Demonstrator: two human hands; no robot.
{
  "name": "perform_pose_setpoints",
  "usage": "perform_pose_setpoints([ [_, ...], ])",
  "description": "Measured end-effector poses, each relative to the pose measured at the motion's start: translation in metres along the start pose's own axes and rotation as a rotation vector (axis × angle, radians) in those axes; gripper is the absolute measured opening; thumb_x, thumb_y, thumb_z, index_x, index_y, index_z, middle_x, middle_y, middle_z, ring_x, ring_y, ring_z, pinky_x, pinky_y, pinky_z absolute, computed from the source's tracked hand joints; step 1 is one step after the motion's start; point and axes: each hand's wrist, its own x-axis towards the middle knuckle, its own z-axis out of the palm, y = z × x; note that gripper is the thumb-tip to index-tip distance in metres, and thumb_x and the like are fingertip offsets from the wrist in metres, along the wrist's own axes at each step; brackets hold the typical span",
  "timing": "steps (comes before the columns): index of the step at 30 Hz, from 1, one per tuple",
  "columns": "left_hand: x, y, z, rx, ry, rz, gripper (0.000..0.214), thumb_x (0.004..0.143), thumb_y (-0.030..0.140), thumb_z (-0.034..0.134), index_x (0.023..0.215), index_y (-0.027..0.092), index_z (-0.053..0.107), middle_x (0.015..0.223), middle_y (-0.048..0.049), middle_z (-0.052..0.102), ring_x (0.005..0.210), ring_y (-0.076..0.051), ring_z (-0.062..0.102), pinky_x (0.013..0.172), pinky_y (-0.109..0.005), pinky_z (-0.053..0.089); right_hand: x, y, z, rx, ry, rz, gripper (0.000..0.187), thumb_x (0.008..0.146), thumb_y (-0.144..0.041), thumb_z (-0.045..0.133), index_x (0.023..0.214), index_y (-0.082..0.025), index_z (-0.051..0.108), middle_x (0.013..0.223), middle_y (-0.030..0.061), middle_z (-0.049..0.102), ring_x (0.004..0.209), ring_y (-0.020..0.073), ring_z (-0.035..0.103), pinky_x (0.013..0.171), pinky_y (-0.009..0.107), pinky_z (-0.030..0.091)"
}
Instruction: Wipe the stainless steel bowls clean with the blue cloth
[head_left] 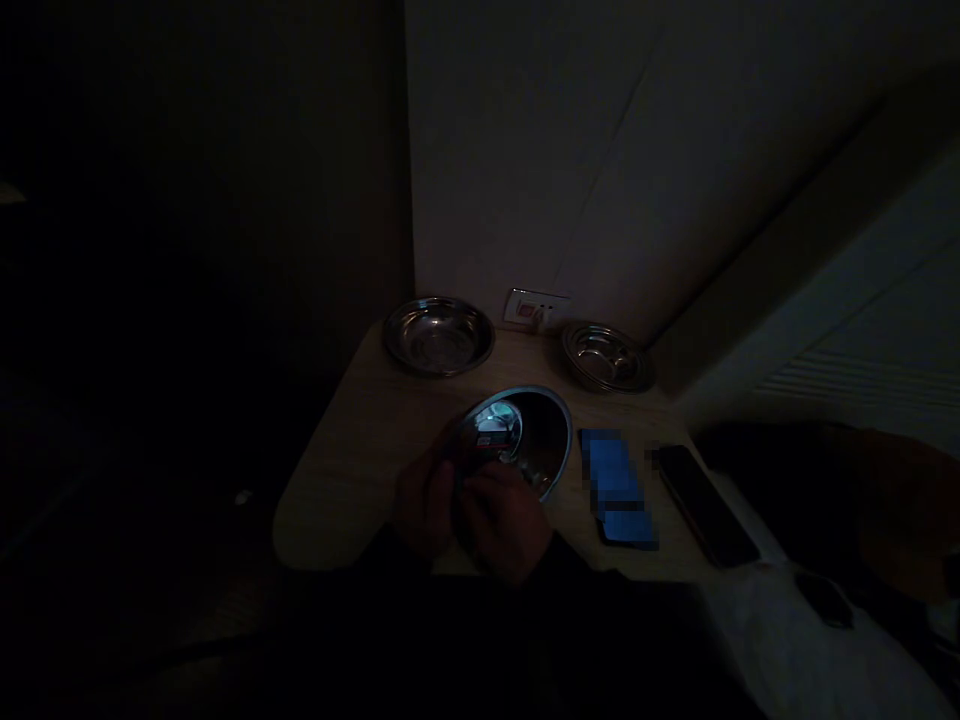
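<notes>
In the dim head view, a shiny metal bowl (551, 430) is tilted on the near middle part of a small wooden table (337, 470). My left hand (424, 505) is closed at the bowl's near left edge, its fingers curled against the metal. Beside it my right hand (510, 520) reaches over the near rim with bent fingers. Whatever those fingers pinch is lost in shadow. Inside the bowl a bright patch and a small dark rectangular shape (493, 439) show; whether this is an object or a reflection I cannot tell.
A metal dish (439, 340) stands at the back left, and metal bowls (607, 357), seemingly stacked, at the back right. A wall socket (536, 309) sits between them. A lit phone (615, 485) and a dark phone-like slab (709, 505) lie to the right.
</notes>
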Motion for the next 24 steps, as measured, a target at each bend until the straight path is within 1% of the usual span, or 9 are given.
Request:
perform_pose_setpoints([
  [4, 0.003, 0.002, 0.001, 0.078, -0.016, 0.106, 0.046, 0.092, 0.038, 0.035, 0.129, 0.018, 0.054, 0.121, -0.0086, 0.064, 0.112, -0.021, 0.058, 0.097, -0.032, 0.045, -0.007, 0.033, -0.011, -0.072, -0.005, -0.059, 0.011, 0.084, -0.014, 0.058, 0.083, -0.020, 0.067, 0.086, 0.0049, 0.067, 0.087, 0.0214, 0.056, 0.072, 0.034, 0.038],
  [7, 0.005, 0.003, 0.003, 0.078, -0.021, 0.103, 0.046, 0.093, 0.036, 0.034, 0.131, 0.017, 0.052, 0.127, -0.0082, 0.060, 0.118, -0.020, 0.054, 0.100, -0.031, 0.042, -0.013, 0.052, -0.015, -0.123, 0.017, -0.048, 0.014, 0.081, -0.009, 0.057, 0.084, -0.018, 0.067, 0.087, 0.0079, 0.067, 0.087, 0.0231, 0.056, 0.070, 0.035, 0.037],
  [9, 0.006, 0.004, 0.003, 0.055, -0.022, 0.074, 0.046, 0.093, 0.037, 0.033, 0.131, 0.016, 0.052, 0.128, -0.0082, 0.060, 0.119, -0.020, 0.054, 0.101, -0.031, 0.041, -0.018, 0.054, -0.013, -0.134, 0.051, -0.021, 0.014, 0.082, -0.011, 0.058, 0.090, -0.018, 0.067, 0.091, 0.0084, 0.067, 0.088, 0.0234, 0.056, 0.070, 0.035, 0.037],
  [12, 0.006, 0.004, 0.002, 0.021, -0.034, 0.067, 0.048, 0.092, 0.038, 0.037, 0.133, 0.015, 0.048, 0.129, -0.0093, 0.058, 0.119, -0.021, 0.053, 0.101, -0.033, 0.041, -0.028, 0.052, -0.007, -0.122, 0.111, 0.017, 0.021, 0.085, -0.016, 0.056, 0.104, -0.019, 0.064, 0.100, 0.0080, 0.067, 0.092, 0.0228, 0.056, 0.074, 0.034, 0.039],
  [14, 0.008, 0.004, 0.001, -0.005, -0.001, 0.050, 0.049, 0.091, 0.040, 0.039, 0.132, 0.016, 0.047, 0.130, -0.0103, 0.057, 0.119, -0.022, 0.053, 0.100, -0.035, 0.041, -0.036, 0.053, -0.004, -0.088, 0.168, 0.017, 0.024, 0.088, -0.019, 0.053, 0.110, -0.019, 0.062, 0.103, 0.0076, 0.067, 0.093, 0.0215, 0.056, 0.077, 0.033, 0.040],
  [17, 0.013, 0.004, 0.001, -0.079, 0.070, -0.051, 0.046, 0.089, 0.044, 0.042, 0.125, 0.017, 0.051, 0.127, -0.0099, 0.058, 0.117, -0.023, 0.054, 0.098, -0.037, 0.042, -0.047, 0.058, -0.005, -0.039, 0.252, -0.014, 0.025, 0.089, -0.021, 0.051, 0.112, -0.018, 0.061, 0.103, 0.0076, 0.068, 0.091, 0.0206, 0.056, 0.078, 0.032, 0.042],
  [19, 0.016, 0.004, 0.001, -0.121, 0.080, -0.130, 0.047, 0.087, 0.048, 0.044, 0.119, 0.016, 0.055, 0.124, -0.0098, 0.061, 0.116, -0.023, 0.054, 0.098, -0.036, 0.043, -0.052, 0.063, -0.007, -0.042, 0.282, -0.031, 0.026, 0.088, -0.020, 0.052, 0.113, -0.017, 0.061, 0.103, 0.0080, 0.067, 0.090, 0.0209, 0.056, 0.077, 0.032, 0.042],
  [21, 0.018, 0.003, 0.001, -0.135, 0.069, -0.179, 0.050, 0.085, 0.051, 0.046, 0.117, 0.015, 0.058, 0.123, -0.0100, 0.061, 0.117, -0.024, 0.054, 0.100, -0.037, 0.042, -0.056, 0.067, -0.007, -0.064, 0.296, -0.037, 0.026, 0.087, -0.019, 0.054, 0.112, -0.018, 0.063, 0.105, 0.0080, 0.067, 0.090, 0.0219, 0.055, 0.076, 0.033, 0.041],
  [24, 0.017, 0.001, 0.000, -0.169, 0.009, -0.166, 0.053, 0.083, 0.052, 0.048, 0.120, 0.015, 0.058, 0.126, -0.0096, 0.060, 0.120, -0.024, 0.053, 0.103, -0.037, 0.040, -0.059, 0.065, -0.003, -0.112, 0.282, -0.020, 0.025, 0.085, -0.022, 0.057, 0.108, -0.021, 0.065, 0.108, 0.0076, 0.066, 0.092, 0.0237, 0.054, 0.074, 0.034, 0.041],
])
